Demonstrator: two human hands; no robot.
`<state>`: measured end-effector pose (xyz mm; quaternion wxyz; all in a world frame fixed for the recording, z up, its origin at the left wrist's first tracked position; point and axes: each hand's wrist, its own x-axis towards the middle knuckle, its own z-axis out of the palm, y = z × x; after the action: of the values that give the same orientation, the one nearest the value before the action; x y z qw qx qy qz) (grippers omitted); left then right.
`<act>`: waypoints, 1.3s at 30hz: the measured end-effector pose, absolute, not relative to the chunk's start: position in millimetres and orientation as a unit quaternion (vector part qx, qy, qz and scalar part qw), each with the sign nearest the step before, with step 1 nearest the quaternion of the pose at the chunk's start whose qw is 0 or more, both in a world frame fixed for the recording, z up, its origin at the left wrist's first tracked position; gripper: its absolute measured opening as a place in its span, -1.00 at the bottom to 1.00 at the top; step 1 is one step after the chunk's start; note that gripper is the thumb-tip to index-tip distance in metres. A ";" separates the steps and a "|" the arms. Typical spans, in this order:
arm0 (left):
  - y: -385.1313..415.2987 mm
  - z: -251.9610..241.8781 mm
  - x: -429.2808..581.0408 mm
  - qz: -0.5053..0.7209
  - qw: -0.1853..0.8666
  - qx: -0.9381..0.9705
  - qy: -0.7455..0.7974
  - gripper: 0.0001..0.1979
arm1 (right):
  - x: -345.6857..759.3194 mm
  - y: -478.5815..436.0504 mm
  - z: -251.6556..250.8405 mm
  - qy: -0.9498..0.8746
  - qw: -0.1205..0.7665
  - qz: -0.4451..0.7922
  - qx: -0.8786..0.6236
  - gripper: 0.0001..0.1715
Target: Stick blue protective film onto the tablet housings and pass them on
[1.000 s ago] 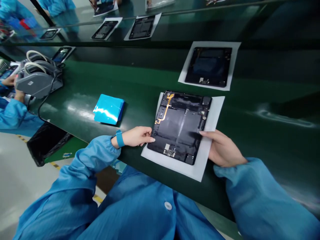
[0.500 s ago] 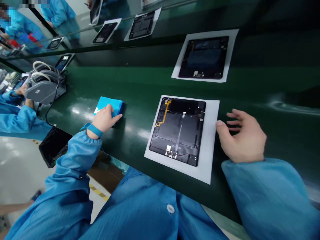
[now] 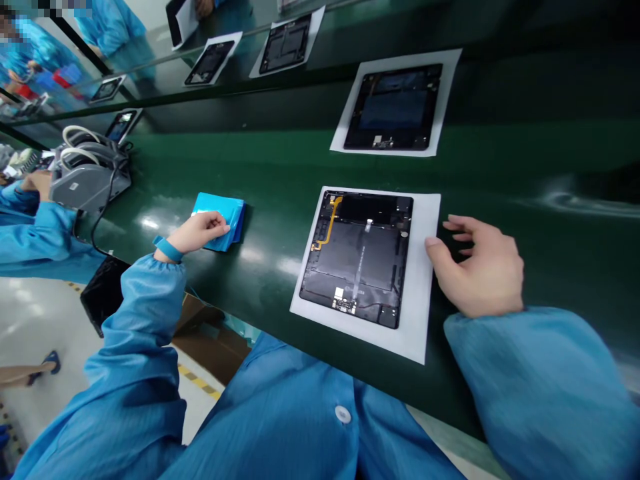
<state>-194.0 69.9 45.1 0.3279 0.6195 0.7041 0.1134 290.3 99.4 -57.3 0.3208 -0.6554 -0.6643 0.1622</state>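
A stack of shiny blue sheets [image 3: 218, 204] lies on the green bench, its layers slightly offset at the right edge. Over it is my left hand [image 3: 200, 231], wearing a blue wrist strap, with thumb and fingers pressed together at the top sheet. Whether a sheet is pinched between them I cannot make out. In front of me, an opened tablet [image 3: 360, 257] with an orange flex cable at its upper left rests on white paper [image 3: 419, 280]. Just right of that paper hovers my right hand [image 3: 479, 267], thumb apart from loosely curved fingers, holding nothing.
Farther back, another opened tablet [image 3: 393, 110] lies on white paper. A raised shelf carries more tablets, including one [image 3: 285, 43] at the back. At left stands a grey device with pale looped tubes [image 3: 93, 177], beside a co-worker's blue sleeve [image 3: 40, 230]. The bench's front edge runs close to my body.
My left hand has drawn back leftward over the blue stack, and its outstretched thumb has closed against the fingers. The upper blue sheets look shifted. My right hand has barely moved.
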 end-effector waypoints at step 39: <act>86.1 86.5 -126.2 0.352 0.120 0.753 0.543 -0.62 | 234.6 26.3 16.5 -0.464 0.588 0.300 -0.591 -0.84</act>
<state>-126.2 86.1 86.5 0.1205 0.7526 0.5431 0.3523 234.6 26.3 16.5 0.5877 -0.5909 -0.4645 0.2996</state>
